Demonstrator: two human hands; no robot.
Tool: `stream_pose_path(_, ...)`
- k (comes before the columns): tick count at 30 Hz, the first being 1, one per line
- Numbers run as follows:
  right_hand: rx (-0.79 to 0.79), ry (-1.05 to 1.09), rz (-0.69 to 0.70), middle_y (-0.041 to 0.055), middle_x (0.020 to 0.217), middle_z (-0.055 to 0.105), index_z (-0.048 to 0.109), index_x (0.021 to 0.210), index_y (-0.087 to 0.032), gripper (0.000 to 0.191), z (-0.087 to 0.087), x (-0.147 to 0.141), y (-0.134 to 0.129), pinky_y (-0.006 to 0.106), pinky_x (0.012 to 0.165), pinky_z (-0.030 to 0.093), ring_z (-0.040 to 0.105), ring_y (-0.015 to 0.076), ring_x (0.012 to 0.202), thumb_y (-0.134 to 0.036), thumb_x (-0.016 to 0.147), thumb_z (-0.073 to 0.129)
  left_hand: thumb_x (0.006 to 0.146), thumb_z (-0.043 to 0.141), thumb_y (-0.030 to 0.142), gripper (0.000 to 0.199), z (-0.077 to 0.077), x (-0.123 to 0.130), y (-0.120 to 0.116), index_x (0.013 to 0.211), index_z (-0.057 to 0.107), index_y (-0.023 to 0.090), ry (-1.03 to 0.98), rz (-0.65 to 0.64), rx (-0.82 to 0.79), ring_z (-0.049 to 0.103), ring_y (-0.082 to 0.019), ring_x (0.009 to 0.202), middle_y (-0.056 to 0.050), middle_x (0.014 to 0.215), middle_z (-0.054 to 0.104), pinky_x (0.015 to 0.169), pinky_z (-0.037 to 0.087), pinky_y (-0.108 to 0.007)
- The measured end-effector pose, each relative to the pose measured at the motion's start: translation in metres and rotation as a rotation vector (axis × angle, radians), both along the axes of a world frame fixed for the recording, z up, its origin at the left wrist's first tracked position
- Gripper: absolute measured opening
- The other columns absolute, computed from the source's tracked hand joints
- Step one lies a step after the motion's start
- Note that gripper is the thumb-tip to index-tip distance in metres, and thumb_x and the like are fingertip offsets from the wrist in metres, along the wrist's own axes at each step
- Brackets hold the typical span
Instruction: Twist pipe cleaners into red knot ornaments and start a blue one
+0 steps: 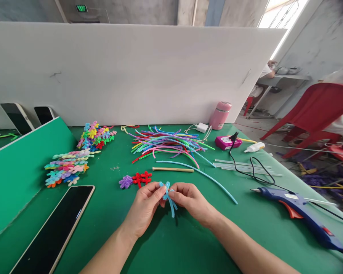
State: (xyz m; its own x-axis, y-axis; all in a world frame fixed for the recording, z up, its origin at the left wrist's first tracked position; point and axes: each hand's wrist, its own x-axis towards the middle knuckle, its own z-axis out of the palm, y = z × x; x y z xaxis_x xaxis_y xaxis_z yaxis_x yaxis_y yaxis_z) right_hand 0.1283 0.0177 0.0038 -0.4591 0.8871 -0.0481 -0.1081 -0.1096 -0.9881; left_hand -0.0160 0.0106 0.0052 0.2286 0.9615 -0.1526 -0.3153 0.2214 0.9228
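Note:
Between both hands, just above the green table (200, 243), is a light blue pipe-cleaner piece (168, 193) with small loops at the top and loose ends hanging down. My left hand (145, 205) pinches its left side between thumb and fingers. On its right side my right hand (190, 199) is closed in a pinch too. Beyond my left hand lie a purple pipe-cleaner flower (126, 182) and red flowers (141, 179). A thin tan stick (173, 169) and a long light blue pipe cleaner (214, 182) lie behind my hands.
Loose coloured pipe cleaners (168, 142) are heaped at the back. Finished flowers (67, 167) and a large phone (55, 228) lie left. On the right are a blue glue gun (300, 213), its black cord, clear glue sticks (242, 167) and a pink bottle (220, 115).

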Motion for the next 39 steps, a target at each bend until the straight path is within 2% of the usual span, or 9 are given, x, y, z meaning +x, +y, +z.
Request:
stream_pose_path(6, 0.045, -0.036, -0.023, -0.0032, 0.057, 0.044, 0.049, 0.062, -0.014, 0.032, -0.0003, 0.0003, -0.0003, 0.022, 0.051, 0.027, 0.035, 0.0081, 0.052, -0.044, 0.074, 0.055, 0.071, 0.06, 0.03, 0.018, 0.0019, -0.0003, -0.0011, 0.061, 0.057, 0.015, 0.024, -0.034, -0.027, 0.04, -0.01, 0.056, 0.002, 0.058, 0.047, 0.052, 0.034, -0.021)
stream_pose_path(10, 0.049, -0.091, -0.082, -0.005, 0.055, 0.036, 0.048, 0.062, -0.015, 0.036, -0.001, 0.0012, 0.0006, 0.022, 0.048, 0.022, 0.029, 0.0078, 0.05, -0.048, 0.077, 0.049, 0.07, 0.061, 0.03, 0.016, -0.0001, 0.0002, -0.0016, 0.063, 0.058, 0.016, 0.039, 0.029, -0.01, 0.04, -0.01, 0.056, 0.003, 0.058, 0.046, 0.053, 0.034, -0.021)
stream_pose_path(15, 0.095, -0.164, -0.064, -0.0043, 0.058, 0.037, 0.047, 0.064, -0.015, 0.036, -0.0005, 0.0011, -0.0009, 0.022, 0.05, 0.024, 0.031, 0.0086, 0.054, -0.049, 0.076, 0.049, 0.069, 0.063, 0.03, 0.014, 0.0001, 0.0004, -0.0019, 0.066, 0.061, 0.016, 0.08, 0.075, 0.025, 0.042, -0.009, 0.057, 0.002, 0.062, 0.051, 0.054, 0.035, -0.02)
stream_pose_path(19, 0.109, -0.152, -0.047, -0.0038, 0.058, 0.039, 0.047, 0.065, -0.015, 0.036, -0.001, 0.0007, -0.0017, 0.022, 0.05, 0.024, 0.031, 0.0086, 0.054, -0.049, 0.076, 0.05, 0.069, 0.062, 0.03, 0.015, 0.0013, 0.0008, -0.0025, 0.065, 0.061, 0.015, 0.079, 0.051, 0.017, 0.042, -0.01, 0.057, 0.002, 0.06, 0.051, 0.053, 0.035, -0.021)
stream_pose_path(25, 0.095, -0.127, -0.013, -0.0034, 0.059, 0.042, 0.049, 0.064, -0.015, 0.033, 0.0011, 0.0032, -0.0003, 0.022, 0.051, 0.025, 0.033, 0.0085, 0.054, -0.046, 0.075, 0.051, 0.078, 0.049, 0.032, 0.026, 0.0019, -0.0005, -0.0014, 0.059, 0.054, 0.016, -0.074, 0.028, 0.027, 0.041, -0.011, 0.056, 0.001, 0.057, 0.045, 0.052, 0.035, -0.023)
stream_pose_path(32, 0.067, -0.134, 0.047, -0.0041, 0.056, 0.038, 0.049, 0.062, -0.015, 0.035, 0.0032, 0.0036, -0.003, 0.022, 0.049, 0.026, 0.031, 0.0081, 0.052, -0.048, 0.074, 0.052, 0.071, 0.059, 0.031, 0.023, 0.0023, -0.0019, -0.0028, 0.056, 0.052, 0.016, 0.072, -0.043, -0.007, 0.037, -0.009, 0.053, 0.004, 0.054, 0.041, 0.05, 0.031, -0.022)
stream_pose_path(35, 0.097, -0.146, -0.005, -0.0043, 0.057, 0.036, 0.048, 0.063, -0.015, 0.032, 0.0027, 0.0029, -0.0022, 0.022, 0.049, 0.026, 0.031, 0.008, 0.052, -0.043, 0.078, 0.049, 0.069, 0.061, 0.028, 0.02, 0.0009, -0.0013, -0.0025, 0.057, 0.052, 0.016, 0.019, -0.01, -0.034, 0.037, -0.008, 0.053, 0.005, 0.054, 0.041, 0.049, 0.031, -0.021)
stream_pose_path(39, 0.248, -0.197, -0.176, -0.0009, 0.068, 0.046, 0.052, 0.082, -0.016, 0.016, 0.0016, 0.0031, -0.0011, 0.022, 0.054, 0.034, 0.04, 0.0101, 0.06, -0.031, 0.081, 0.045, 0.069, 0.063, 0.024, 0.017, -0.0015, -0.0013, 0.0002, 0.058, 0.053, 0.016, -0.084, 0.105, -0.049, 0.037, -0.007, 0.052, 0.006, 0.054, 0.042, 0.051, 0.032, -0.021)
